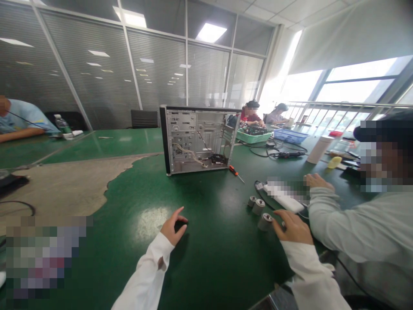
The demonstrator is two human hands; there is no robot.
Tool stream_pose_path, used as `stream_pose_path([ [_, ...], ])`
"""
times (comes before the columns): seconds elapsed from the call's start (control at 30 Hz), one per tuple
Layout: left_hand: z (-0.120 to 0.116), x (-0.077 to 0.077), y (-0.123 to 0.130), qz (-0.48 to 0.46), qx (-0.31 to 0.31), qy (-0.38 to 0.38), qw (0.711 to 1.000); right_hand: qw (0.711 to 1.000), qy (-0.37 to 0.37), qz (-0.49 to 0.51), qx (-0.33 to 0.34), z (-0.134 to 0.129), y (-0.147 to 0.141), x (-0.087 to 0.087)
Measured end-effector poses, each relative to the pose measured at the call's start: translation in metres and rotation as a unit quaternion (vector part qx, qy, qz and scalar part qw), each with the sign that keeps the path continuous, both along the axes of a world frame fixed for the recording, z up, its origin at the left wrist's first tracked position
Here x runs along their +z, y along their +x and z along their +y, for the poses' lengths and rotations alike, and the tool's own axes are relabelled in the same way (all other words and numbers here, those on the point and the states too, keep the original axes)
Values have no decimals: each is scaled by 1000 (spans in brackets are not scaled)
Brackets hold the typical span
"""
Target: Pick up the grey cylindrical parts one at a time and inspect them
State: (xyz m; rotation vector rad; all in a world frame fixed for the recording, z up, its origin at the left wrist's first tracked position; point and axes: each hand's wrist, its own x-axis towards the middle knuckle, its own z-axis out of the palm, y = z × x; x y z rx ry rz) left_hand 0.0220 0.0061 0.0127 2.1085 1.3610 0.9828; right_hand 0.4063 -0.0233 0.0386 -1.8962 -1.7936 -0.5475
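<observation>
My left hand [176, 226] is over the green table with thumb and fingers spread apart, holding nothing. My right hand [294, 228] is beside the nearest of three short metal cylinders [265, 221], thumb and fingers apart; whether a fingertip touches it I cannot tell. A small dark, shiny spot shows at the right hand's fingers, too small to name. The other two metal cylinders [258, 206] stand just behind. Farther back, an open computer case [198, 142] stands upright, its bare metal inside and loose cables showing. A screwdriver [236, 174] with an orange handle lies by its right corner.
A white power strip [287, 198] with a cable lies right of the cylinders. A co-worker's arm [325, 206] rests close on the right. Green basket [254, 135], blue basket [290, 136] and white bottle [319, 149] stand farther back. The table covering [125, 176] is torn at left.
</observation>
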Motion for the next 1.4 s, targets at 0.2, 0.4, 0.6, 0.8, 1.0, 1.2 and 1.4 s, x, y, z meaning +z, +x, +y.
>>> stream_pose_path([
  [0.2, 3, -8, -2, -10, 0, 15, 1000, 993, -115, 16, -1, -10, 31, -22],
  [0.4, 6, -17, -4, -28, -3, 23, 999, 984, -124, 71, 109, -24, 4, -25],
  [0.6, 4, -12, -3, -43, 17, 27, 999, 909, -193, 89, 358, -10, -115, 6],
  [0.8, 9, -13, -17, -88, 147, 75, 982, 823, -203, 146, 511, 36, -216, 16],
  [1.0, 12, -14, -32, -94, 209, 59, 971, 665, -210, 452, 556, 64, -240, -29],
  [1.2, -3, 5, -17, -21, 79, 80, 993, 594, -201, 601, 496, 96, -248, -54],
  [1.4, -2, -1, -8, 64, 56, 101, 991, 580, -208, 637, 463, 100, -245, -59],
])
